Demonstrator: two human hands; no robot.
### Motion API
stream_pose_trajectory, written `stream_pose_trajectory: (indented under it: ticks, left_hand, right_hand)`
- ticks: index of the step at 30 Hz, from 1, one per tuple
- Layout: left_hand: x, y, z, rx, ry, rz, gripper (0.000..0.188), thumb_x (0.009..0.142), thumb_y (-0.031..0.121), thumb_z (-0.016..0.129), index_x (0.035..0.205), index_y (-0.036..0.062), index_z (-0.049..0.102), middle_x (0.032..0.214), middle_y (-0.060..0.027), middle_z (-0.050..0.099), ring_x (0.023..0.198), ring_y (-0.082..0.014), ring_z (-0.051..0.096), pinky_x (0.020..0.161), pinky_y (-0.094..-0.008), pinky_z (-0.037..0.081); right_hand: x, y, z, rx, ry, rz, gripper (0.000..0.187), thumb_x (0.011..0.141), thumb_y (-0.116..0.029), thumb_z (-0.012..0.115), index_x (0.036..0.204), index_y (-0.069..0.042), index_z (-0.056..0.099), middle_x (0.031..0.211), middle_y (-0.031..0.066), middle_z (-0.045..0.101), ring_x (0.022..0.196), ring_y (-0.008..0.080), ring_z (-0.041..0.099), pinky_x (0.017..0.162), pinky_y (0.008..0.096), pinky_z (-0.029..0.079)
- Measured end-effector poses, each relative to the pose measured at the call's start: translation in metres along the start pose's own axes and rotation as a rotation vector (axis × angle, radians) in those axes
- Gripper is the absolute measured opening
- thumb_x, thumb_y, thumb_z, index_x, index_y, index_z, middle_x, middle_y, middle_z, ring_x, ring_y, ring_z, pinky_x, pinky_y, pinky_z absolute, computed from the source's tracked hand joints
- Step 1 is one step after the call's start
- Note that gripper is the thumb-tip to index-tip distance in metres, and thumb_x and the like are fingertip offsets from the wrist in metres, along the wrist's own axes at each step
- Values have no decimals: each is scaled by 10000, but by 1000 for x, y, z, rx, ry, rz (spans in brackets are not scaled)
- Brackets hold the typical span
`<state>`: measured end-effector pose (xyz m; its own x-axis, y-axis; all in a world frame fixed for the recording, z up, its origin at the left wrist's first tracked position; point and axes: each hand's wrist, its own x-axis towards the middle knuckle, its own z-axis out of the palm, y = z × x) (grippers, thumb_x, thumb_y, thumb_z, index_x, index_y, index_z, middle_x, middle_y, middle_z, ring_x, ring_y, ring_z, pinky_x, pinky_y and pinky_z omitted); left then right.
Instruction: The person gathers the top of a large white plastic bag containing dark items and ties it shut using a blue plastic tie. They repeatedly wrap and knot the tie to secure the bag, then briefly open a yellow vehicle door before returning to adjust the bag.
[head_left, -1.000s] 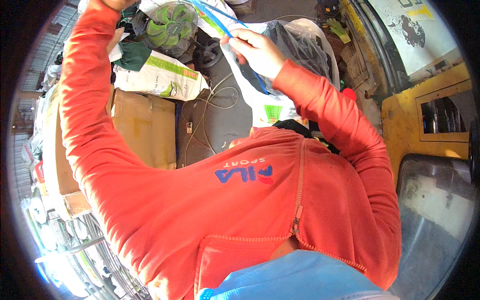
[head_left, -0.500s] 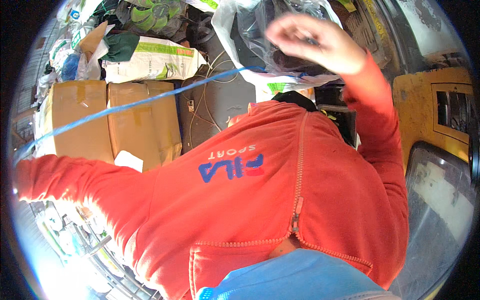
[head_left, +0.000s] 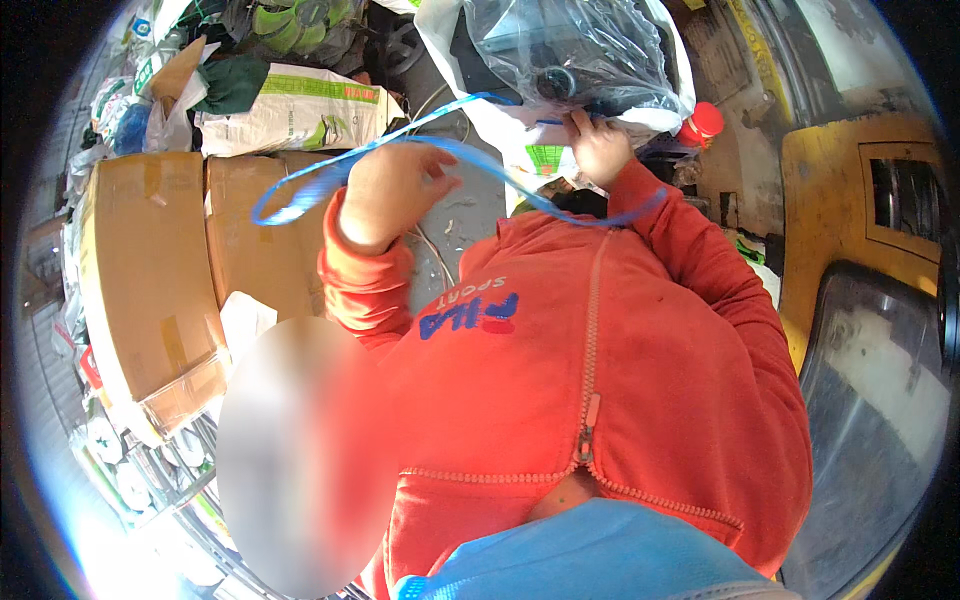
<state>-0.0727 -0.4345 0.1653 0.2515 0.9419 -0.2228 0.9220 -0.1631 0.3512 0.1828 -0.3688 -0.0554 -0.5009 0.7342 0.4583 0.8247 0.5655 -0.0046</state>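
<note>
A white sack (head_left: 450,60) gapes open at the top centre, with a clear plastic bag (head_left: 560,45) and dark contents inside it. My right hand (head_left: 600,150) is closed at the sack's near rim, pinching its edge. Left of it, my left hand (head_left: 395,190) is raised with curled fingers, and the blue string (head_left: 500,172) runs across them. This string loops out over the cardboard boxes, goes back to the sack's rim and trails in front of my right sleeve. Part of the loop is blurred by motion.
Two cardboard boxes (head_left: 150,270) stand at the left. Behind them lie a white and green sack (head_left: 300,110) and a green fan (head_left: 300,25). A red cap-like thing (head_left: 705,122) is right of the open sack. Yellow machinery (head_left: 830,190) borders the right side.
My left hand has come back from the far left edge, and the taut string has slackened into a loop. My right hand has lowered from above the sack to its rim.
</note>
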Motion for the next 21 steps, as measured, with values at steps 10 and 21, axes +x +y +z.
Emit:
stream_pose_trajectory:
  ticks: [10,21]
  left_hand:
    - [19,-2,39,-244,582,188,122,762,122,668,866,59,680,785,-96,647,701,-245,628,633,-319,497]
    - [51,13,96,-30,447,290,427,654,81,692,1073,82,611,1040,-116,612,952,-301,583,831,-372,474]
  right_hand:
    - [-7,4,-67,596,-325,-134,302,704,-264,632,897,-36,590,926,96,551,875,303,545,820,400,406]
    - [25,26,-153,1634,-729,46,319,734,-88,691,1011,-37,542,909,35,606,777,96,522,716,250,431]
